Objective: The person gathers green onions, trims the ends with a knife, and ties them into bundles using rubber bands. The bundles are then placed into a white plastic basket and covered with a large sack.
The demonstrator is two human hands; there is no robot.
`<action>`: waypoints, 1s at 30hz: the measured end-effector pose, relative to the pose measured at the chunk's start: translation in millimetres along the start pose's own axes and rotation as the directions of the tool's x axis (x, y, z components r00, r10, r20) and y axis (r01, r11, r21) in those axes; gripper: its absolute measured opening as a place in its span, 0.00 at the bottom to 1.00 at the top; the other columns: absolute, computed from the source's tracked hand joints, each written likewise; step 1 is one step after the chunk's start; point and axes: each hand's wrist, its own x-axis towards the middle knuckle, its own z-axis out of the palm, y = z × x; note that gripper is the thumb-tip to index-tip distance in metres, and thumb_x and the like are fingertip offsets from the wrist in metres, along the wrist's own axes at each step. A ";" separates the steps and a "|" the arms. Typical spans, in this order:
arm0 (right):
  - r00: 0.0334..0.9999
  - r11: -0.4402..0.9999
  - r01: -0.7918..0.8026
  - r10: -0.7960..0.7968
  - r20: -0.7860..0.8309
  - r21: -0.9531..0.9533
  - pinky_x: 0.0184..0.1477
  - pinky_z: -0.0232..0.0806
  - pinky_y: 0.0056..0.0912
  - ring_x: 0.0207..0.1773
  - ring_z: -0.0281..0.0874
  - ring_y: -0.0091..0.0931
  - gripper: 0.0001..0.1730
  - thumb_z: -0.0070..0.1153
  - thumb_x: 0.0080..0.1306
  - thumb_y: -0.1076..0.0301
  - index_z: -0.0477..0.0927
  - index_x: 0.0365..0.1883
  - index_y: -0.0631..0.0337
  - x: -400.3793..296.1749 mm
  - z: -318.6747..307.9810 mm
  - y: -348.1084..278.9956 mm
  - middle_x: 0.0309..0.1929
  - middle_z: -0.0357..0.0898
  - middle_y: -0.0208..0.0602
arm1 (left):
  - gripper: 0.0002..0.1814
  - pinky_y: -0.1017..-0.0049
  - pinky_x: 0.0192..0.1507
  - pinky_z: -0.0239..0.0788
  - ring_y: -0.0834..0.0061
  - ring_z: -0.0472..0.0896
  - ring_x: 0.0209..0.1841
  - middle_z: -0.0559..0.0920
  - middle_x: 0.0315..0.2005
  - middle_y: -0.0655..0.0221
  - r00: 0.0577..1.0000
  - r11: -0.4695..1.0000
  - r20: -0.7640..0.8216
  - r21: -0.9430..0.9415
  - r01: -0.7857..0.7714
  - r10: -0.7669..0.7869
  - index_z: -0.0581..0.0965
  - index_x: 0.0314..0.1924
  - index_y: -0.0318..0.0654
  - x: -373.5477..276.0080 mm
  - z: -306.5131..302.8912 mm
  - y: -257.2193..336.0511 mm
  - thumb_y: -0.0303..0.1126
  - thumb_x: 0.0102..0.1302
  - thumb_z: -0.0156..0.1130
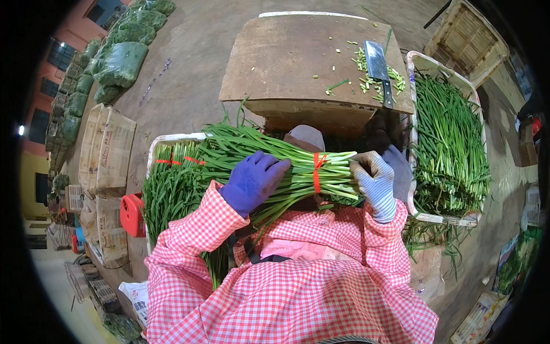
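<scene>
A bunch of Chinese chives [296,170] lies across my lap, its leaves to the left and its pale cut ends to the right. A red tie [317,172] is knotted around it near those ends. My left hand [256,180], in a purple glove, grips the leafy part from above. In a blue-and-white striped glove, my right hand [374,182] has its curled fingertips on the stalk ends; the thumb side is partly hidden. Beside my left arm, a white crate [176,137] holds more chives [172,185], some in red-tied bunches.
Ahead stands a wooden board [283,56] bearing a cleaver [377,64] and chopped stalk ends [368,81]. A crate [412,172] of loose chives [451,137] is at my right. Left are a red plastic object [133,215], stacked crates [109,150] and bagged greens [122,62].
</scene>
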 end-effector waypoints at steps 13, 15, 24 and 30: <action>0.992 0.983 0.119 -0.123 -0.027 -0.141 0.32 0.67 0.26 0.28 0.76 0.26 0.06 0.59 0.57 0.74 0.79 0.32 0.67 11.2 -3.5 36.6 0.27 0.76 0.40 | 0.14 0.68 0.27 0.66 0.66 0.73 0.29 0.71 0.24 0.68 0.997 0.994 0.063 0.106 0.026 -0.033 0.75 0.40 0.42 -12.2 -25.2 -21.7 0.26 0.51 0.61; 0.990 0.981 0.134 -0.139 -0.024 -0.144 0.32 0.67 0.27 0.28 0.76 0.26 0.06 0.59 0.57 0.74 0.79 0.32 0.67 11.3 -3.7 34.3 0.27 0.76 0.39 | 0.13 0.67 0.28 0.68 0.65 0.73 0.30 0.72 0.25 0.67 0.992 0.994 0.064 0.047 0.104 -0.106 0.74 0.40 0.42 -17.7 -38.7 -11.7 0.26 0.52 0.60; 0.973 0.961 0.224 -0.229 -0.017 -0.163 0.33 0.67 0.27 0.29 0.75 0.27 0.06 0.59 0.56 0.75 0.78 0.31 0.67 14.6 0.5 20.7 0.27 0.75 0.40 | 0.23 0.67 0.40 0.70 0.60 0.75 0.40 0.75 0.43 0.61 0.994 0.955 0.092 -0.295 -0.037 0.066 0.75 0.52 0.45 18.0 -30.7 63.1 0.27 0.53 0.63; 0.957 0.942 0.276 -0.287 -0.032 -0.190 0.32 0.67 0.29 0.28 0.75 0.31 0.05 0.60 0.55 0.75 0.78 0.30 0.66 12.2 1.7 19.8 0.27 0.74 0.41 | 0.20 0.67 0.34 0.67 0.62 0.71 0.36 0.73 0.32 0.64 0.992 0.990 0.078 -0.107 -0.090 0.099 0.77 0.48 0.49 51.1 33.8 25.9 0.30 0.52 0.64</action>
